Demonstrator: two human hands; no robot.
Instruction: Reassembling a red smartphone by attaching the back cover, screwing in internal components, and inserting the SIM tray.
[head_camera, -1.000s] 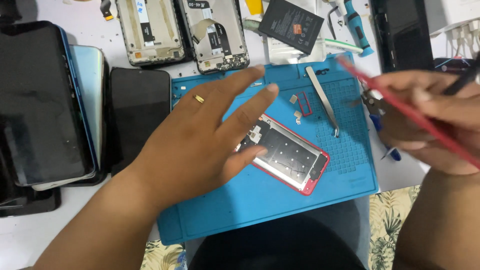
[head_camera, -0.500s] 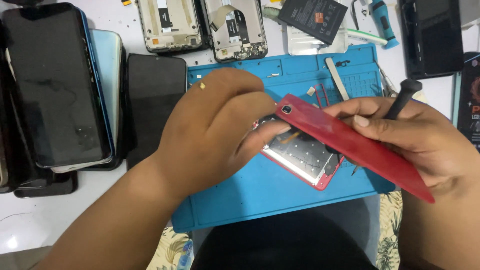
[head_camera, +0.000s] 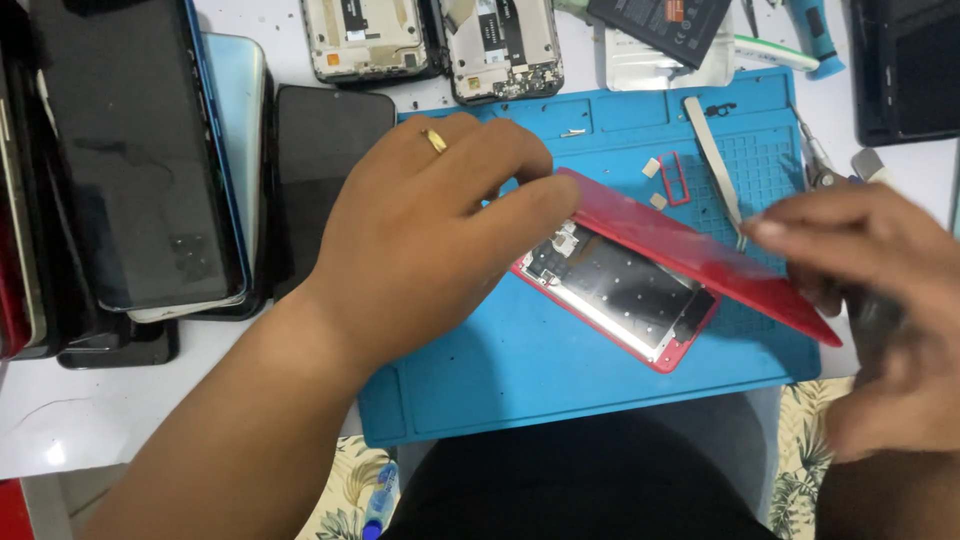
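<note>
The opened red smartphone body (head_camera: 625, 290) lies face-down near the middle of the blue silicone repair mat (head_camera: 520, 370), its metal shield plate exposed. The thin red plastic back cover (head_camera: 690, 250) is raised over it at a slant — one long edge close to the body, the other lifted toward the right. The left hand (head_camera: 430, 220), with a gold ring (head_camera: 435, 140) on one finger, is curled over the upper left corner of the cover, fingertips pressed on its edge. The right hand (head_camera: 880, 310) is blurred; its fingers appear closed about the cover's right end, though the exact hold cannot be told. The cover is best kept supported at both ends and moved evenly, so that the thin shell is not flexed. Care is advised near the steel tweezers (head_camera: 715, 160) and the small loose parts (head_camera: 655, 185) on the mat — these are easily swept aside.
</note>
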